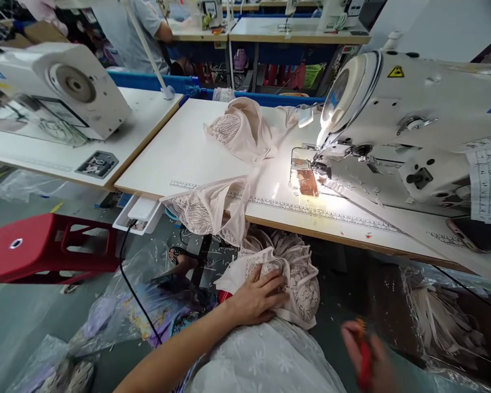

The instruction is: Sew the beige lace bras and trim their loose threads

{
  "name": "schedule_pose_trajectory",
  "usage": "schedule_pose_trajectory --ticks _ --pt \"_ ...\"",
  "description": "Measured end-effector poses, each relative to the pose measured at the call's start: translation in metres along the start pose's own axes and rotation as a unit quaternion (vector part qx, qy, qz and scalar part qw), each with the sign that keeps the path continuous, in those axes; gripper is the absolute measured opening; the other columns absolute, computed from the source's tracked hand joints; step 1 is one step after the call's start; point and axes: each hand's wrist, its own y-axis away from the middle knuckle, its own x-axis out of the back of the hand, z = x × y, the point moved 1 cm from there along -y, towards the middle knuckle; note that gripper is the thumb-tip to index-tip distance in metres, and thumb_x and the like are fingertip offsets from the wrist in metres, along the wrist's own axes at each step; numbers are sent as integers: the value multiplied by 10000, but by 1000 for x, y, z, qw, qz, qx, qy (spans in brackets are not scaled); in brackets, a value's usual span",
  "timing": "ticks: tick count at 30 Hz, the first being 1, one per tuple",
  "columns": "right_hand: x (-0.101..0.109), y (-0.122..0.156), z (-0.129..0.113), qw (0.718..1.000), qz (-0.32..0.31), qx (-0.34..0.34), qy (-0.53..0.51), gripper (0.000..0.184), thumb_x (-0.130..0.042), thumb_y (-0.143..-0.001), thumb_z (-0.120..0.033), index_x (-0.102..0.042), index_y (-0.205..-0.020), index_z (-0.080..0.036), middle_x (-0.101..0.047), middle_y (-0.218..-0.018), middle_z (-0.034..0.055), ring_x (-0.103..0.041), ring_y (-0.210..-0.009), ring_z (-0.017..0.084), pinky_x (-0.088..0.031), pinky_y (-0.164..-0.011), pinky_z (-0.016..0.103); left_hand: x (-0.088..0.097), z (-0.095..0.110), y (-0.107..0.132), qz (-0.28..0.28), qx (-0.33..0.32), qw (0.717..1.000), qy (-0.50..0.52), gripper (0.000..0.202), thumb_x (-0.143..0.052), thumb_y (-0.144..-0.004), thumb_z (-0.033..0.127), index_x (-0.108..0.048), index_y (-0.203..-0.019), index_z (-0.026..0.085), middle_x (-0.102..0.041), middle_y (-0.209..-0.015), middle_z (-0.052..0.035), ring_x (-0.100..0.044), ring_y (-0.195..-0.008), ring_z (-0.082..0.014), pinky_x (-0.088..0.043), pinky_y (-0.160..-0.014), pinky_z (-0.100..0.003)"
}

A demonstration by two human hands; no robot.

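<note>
My left hand lies on a bundle of pale pink lace fabric in my lap, fingers curled over the cloth and gripping it. My right hand is low at the right, blurred by motion, closed around a small red tool that I cannot make out clearly. More pink lace pieces hang over the front edge of the white sewing table. Another lace garment lies further back on it. The sewing machine stands at the right with its lamp lit over the needle plate.
A second sewing machine stands on the table at left. A red plastic stool sits on the floor at left. Clear plastic bags and a black cable lie below. A person sits at the rear tables.
</note>
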Motion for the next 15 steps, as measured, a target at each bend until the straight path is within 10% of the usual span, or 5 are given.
schedule_pose_trajectory --ticks 4,10,12,15 --pt "-36 -47 -47 983 65 41 -167 274 -529 -896 -427 -657 -954 -192 -731 -974 134 -717 -894 277 -615 -797 402 -34 -20 5 -7 88 995 -43 579 -517 -959 317 -358 -1515 289 -353 -1591 -129 -218 -1498 -342 -40 -1151 -711" --pt "-53 -96 -61 958 70 -6 -278 222 -573 -843 -471 -571 -802 -253 -662 -737 58 -660 -674 263 -579 -640 391 -29 -28 12 98 167 978 73 571 -549 -929 351 -412 -1478 279 -431 -1532 -141 -363 -1423 -335 -170 -1171 -637" --pt "-35 -95 -55 948 50 -1 -314 213 -584 -841 -454 -595 -804 -245 -670 -719 49 -663 -650 252 -576 -613 364 -13 -33 10 263 267 914 154 456 -501 -954 372 -490 -1384 223 -530 -1396 -169 -481 -1314 -307 -366 -1102 -529" --pt "9 -100 -54 932 54 -5 -358 186 -628 -823 -409 -613 -772 -231 -655 -686 41 -649 -609 243 -562 -582 357 10 -48 3 464 414 746 239 428 -509 -950 458 -504 -1274 178 -554 -1257 -177 -555 -1178 -280 -495 -927 -401"
